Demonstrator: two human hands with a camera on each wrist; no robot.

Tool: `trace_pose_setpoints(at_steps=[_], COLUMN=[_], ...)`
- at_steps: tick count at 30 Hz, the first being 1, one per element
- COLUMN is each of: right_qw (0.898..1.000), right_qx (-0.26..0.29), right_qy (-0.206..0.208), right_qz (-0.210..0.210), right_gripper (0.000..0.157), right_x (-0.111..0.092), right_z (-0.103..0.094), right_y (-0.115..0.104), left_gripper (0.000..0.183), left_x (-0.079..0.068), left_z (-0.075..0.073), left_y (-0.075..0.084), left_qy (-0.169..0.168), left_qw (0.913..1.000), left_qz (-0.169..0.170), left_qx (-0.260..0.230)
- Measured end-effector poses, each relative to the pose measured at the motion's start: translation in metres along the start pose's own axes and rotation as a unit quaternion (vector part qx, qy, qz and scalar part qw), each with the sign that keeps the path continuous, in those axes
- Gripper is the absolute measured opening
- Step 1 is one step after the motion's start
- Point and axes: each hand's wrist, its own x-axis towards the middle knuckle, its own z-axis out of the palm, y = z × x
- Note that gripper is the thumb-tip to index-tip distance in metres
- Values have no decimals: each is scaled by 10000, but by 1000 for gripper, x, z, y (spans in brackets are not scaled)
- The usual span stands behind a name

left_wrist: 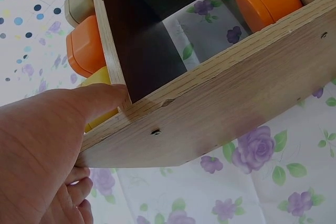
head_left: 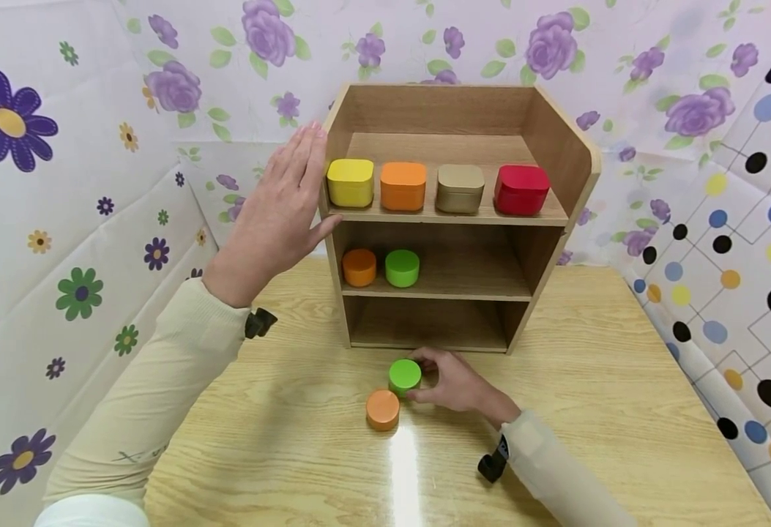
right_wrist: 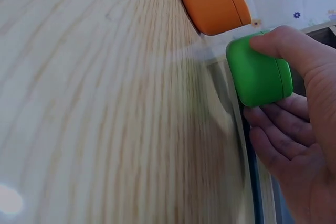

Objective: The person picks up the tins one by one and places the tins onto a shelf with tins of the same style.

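My right hand (head_left: 454, 380) holds a small round green container (head_left: 404, 376) between thumb and fingers, on the table in front of the shelf unit. In the right wrist view the thumb (right_wrist: 273, 43) lies on one side of it, the fingertips on the opposite side. Right beside it sits a round orange container (head_left: 382, 410). My left hand (head_left: 280, 201) rests against the left side of the wooden shelf unit (head_left: 438, 110), fingers straight. Its thumb (left_wrist: 105, 100) lies at the front edge of the top shelf, near a yellow container (head_left: 350, 183).
Along the top shelf, orange (head_left: 403, 186), beige (head_left: 460, 189) and red (head_left: 521, 189) containers follow the yellow one. Another round orange container (head_left: 359, 268) and a green one (head_left: 402, 268) stand at the middle shelf's left. Patterned cloth (head_left: 227, 44) hangs around the wooden table (head_left: 622, 380).
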Motion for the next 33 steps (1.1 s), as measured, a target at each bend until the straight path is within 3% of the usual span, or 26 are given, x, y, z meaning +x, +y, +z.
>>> trace_pose_setpoints(at_steps=[15, 33], right_qw=[9995, 9948], right_qx=[-55, -570], right_qy=[242, 700], right_qz=[-181, -476], right_gripper=[58, 54], right_x=[-24, -39], right_z=[-31, -85], right_y=[-3, -45], left_gripper=[104, 104], left_x=[-2, 0], left_z=[-1, 0], left_y=[0, 0], left_qy=[8, 13], left_qw=[10000, 10000], left_qz=[-1, 9], left_qx=[1, -24])
